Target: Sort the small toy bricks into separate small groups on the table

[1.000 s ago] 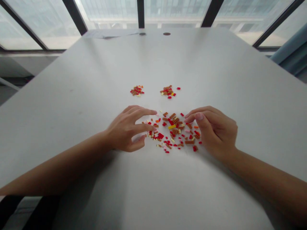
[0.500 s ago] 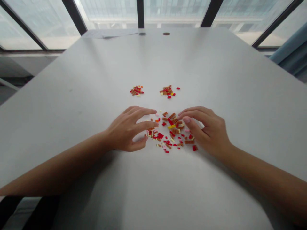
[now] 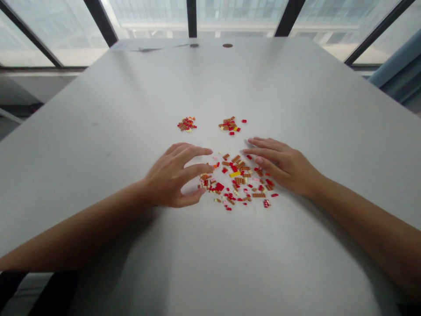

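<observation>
Between my hands lies a loose spread of small toy building bricks, mostly brown and red, with some cream, pink and orange pieces. A yellow brick (image 3: 235,174) sits near its middle and a long brown brick (image 3: 258,195) toward its right. My left hand (image 3: 180,175) is at the left edge of the spread, fingers apart and curved around the nearest pieces. On the right, my right hand (image 3: 279,162) rests with fingers stretched out beside the bricks, nothing visible in it. Some pieces under both hands are hidden.
Farther back on the white table (image 3: 210,254) are two small heaps, a left brick pile (image 3: 187,124) and a right brick pile (image 3: 228,125). One red brick (image 3: 244,121) lies just right of the second heap. Windows line the far edge, and a blue curtain (image 3: 397,66) hangs at right.
My right hand has moved slightly right and away from me, its fingers straightening and uncovering bricks at the right of the spread. My left hand has barely moved.
</observation>
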Tool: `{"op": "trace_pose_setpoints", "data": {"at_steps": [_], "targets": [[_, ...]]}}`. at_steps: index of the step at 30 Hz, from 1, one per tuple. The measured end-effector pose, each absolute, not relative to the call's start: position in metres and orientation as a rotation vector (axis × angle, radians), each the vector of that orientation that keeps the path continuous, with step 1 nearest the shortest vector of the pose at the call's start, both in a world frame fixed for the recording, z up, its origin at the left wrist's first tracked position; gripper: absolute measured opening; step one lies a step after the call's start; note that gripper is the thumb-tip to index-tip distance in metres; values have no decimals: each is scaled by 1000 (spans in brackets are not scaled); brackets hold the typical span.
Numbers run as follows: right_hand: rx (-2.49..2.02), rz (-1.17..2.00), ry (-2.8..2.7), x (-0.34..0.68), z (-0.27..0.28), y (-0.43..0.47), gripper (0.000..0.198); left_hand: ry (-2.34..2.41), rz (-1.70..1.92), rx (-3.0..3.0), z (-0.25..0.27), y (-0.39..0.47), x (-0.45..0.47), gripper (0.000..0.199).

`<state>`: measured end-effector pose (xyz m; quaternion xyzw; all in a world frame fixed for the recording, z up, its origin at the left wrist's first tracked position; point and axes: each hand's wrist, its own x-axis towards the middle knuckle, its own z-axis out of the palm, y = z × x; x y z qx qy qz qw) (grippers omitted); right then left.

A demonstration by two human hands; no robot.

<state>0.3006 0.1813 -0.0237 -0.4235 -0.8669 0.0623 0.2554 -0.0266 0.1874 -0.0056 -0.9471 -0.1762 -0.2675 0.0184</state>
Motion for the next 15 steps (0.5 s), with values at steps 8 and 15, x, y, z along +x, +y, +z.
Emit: {"op": "trace_pose_setpoints", "data": {"at_steps": [8,15], "targets": [[-1070,234,-2371,290,-16,171,33,-339,-580,-3100,0,186,-23,48],[-1033,189,-2332,292,-18,172,32,-382,-690,-3025,-2,184,-23,45]]}}
